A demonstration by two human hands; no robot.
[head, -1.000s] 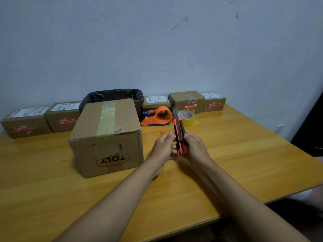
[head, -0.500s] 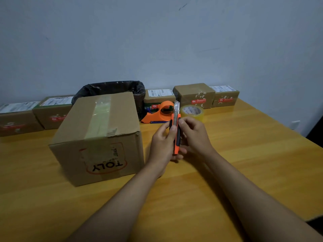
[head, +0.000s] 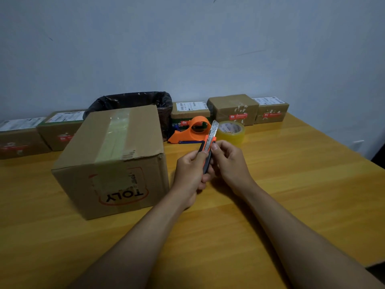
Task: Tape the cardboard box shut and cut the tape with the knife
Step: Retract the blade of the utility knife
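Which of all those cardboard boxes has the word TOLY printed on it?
The big cardboard box in front of the left hand. TOLY reads upside down on its near face; the small parcels along the wall carry only labels.

A black-lined bin [head: 133, 100] stands at the centre of the frame against the pale wall [head: 187, 49]. Small labelled parcels line the wall: two at the left [head: 60, 130], three at the right [head: 233, 109]. All rest on the yellow wooden table [head: 291, 184].
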